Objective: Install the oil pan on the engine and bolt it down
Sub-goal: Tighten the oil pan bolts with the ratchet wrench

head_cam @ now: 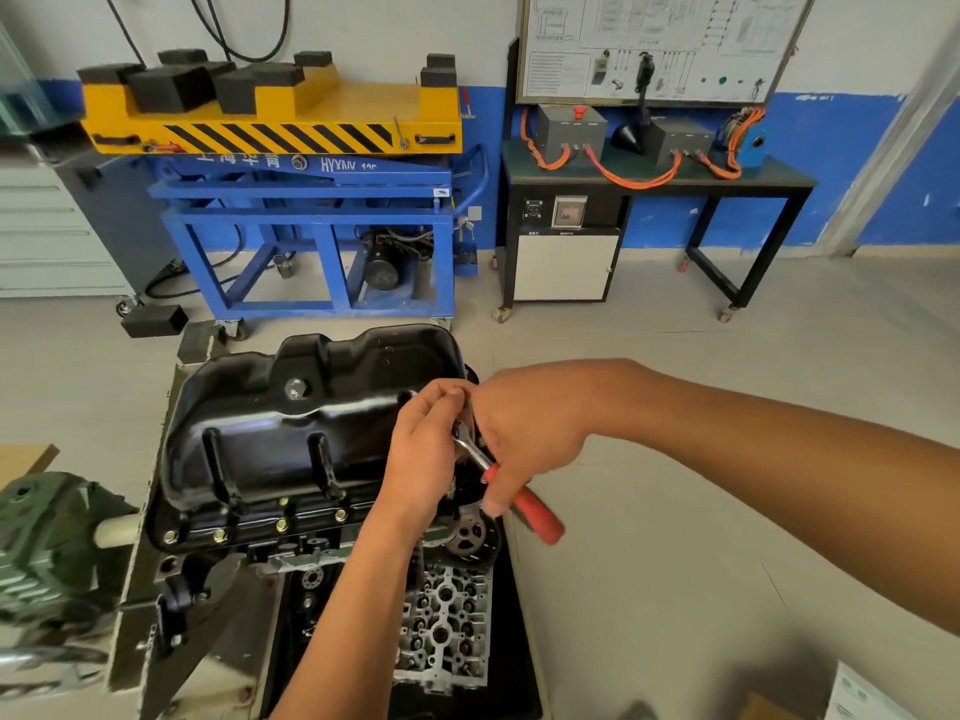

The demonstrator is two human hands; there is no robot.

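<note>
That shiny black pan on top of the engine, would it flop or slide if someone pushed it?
Probably stiff: the oil pan looks like pressed metal with ribs and sharp creases. It likely would not slide, since bolts already sit along its near flange. Its glossy paint may feel slippery to grip.

Grey floor (pixel 701 356) carrying all, engine stand (pixel 135 589) sitting near left w/ engine (pixel 447 626) resting on it, blue lift cart (pixel 311 220) standing far left, black bench (pixel 753 179) standing far right, black block (pixel 154 320) lying near cart's left caster.
</note>
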